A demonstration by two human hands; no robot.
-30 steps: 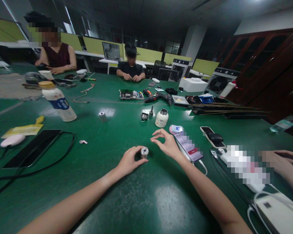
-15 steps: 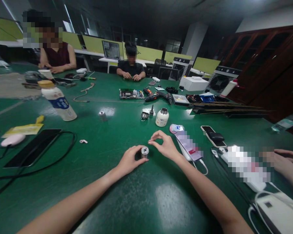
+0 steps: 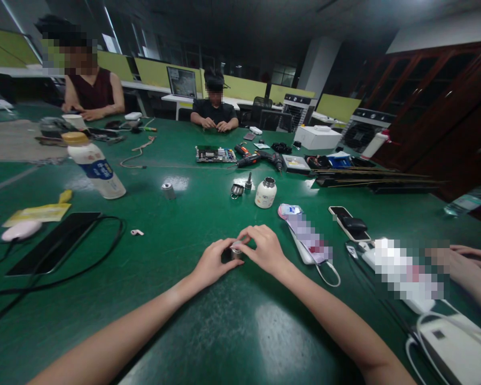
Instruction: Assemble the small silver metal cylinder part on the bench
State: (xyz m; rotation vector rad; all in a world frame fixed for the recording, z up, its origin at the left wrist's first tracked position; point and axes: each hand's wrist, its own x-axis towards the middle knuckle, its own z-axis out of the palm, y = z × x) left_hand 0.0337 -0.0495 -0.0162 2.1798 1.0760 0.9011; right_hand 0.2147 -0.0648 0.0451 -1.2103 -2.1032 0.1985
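**A small metal cylinder (image 3: 236, 254) upright on a green tabletop (image 3: 184, 342)**

The small metal cylinder stands in the near middle of the tabletop, directly before the wearer of the camera. The left hand (image 3: 212, 264) holds it from the side, thumb on the near side and fingers curved round the far side. The right hand (image 3: 266, 249) arches over from the other side, its thumb and forefinger drawn narrowly together at the top of the cylinder; the fingertips partly cover this end, and whether they pinch anything cannot be told.

Beyond the hands stand an open-necked cream bottle (image 3: 265, 194) and, just left of it, a dark metal piece with a ring (image 3: 237, 190). A second metal cylinder (image 3: 168, 191) stands apart, farther left. To the right of the right hand lies a phone (image 3: 304, 231) with its screen lit; to the left of the left hand, well apart, are a white earbud (image 3: 137, 232) and a black tablet (image 3: 50, 248). A tilted-looking bottle with an orange cap (image 3: 97, 170) stands behind the tablet. Farther back, a circuit board (image 3: 215, 155) lies beside a power drill (image 3: 270, 160). A person in a dark top (image 3: 214, 113) sits at the far edge, and a co-worker's hand (image 3: 465, 263) enters at right
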